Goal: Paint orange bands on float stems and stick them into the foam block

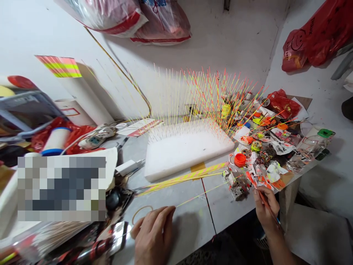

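My left hand (154,228) pinches one end of a thin yellow-green stick (197,198), which slants up to the right over the table. The stick's far end reaches a paint-spattered block (238,187). In my right hand (266,208) is a paintbrush (250,178) with an orange-smeared end, held like a pen near that block. Behind both hands lies a white foam block (184,151) with many thin yellow and red sticks (209,92) standing in it. A bundle of striped sticks (179,176) lies along its front edge.
Paint pots, including an orange one (239,159), stained paper and a clear bottle (314,141) crowd the right side. At the left are a power strip (100,137), a white roll (56,140) and a blurred-out patch. Plastic bags (165,22) hang on the wall.
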A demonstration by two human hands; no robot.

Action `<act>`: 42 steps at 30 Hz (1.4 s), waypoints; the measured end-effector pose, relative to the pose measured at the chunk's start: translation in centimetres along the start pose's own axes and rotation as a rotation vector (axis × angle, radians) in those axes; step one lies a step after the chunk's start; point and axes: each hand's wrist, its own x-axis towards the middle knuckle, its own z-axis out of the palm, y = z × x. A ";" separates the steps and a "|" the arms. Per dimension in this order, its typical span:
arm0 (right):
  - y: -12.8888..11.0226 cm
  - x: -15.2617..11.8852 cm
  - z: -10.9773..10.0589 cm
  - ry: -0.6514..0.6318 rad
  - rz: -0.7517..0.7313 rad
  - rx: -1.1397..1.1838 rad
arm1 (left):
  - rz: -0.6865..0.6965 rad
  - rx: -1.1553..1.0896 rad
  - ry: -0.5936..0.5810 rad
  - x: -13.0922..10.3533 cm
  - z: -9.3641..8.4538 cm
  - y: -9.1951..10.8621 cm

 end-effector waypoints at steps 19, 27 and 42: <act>2.1 15.3 5.6 -0.724 -0.127 -0.374 | 0.000 0.012 0.015 -1.3 -0.5 -1.3; 1.2 15.6 3.6 -0.736 -0.183 -0.402 | -0.042 -0.011 0.001 -1.5 -0.6 -1.1; 0.1 15.9 2.4 -0.721 -0.207 -0.396 | -0.051 -0.034 0.039 -1.0 -0.5 -0.6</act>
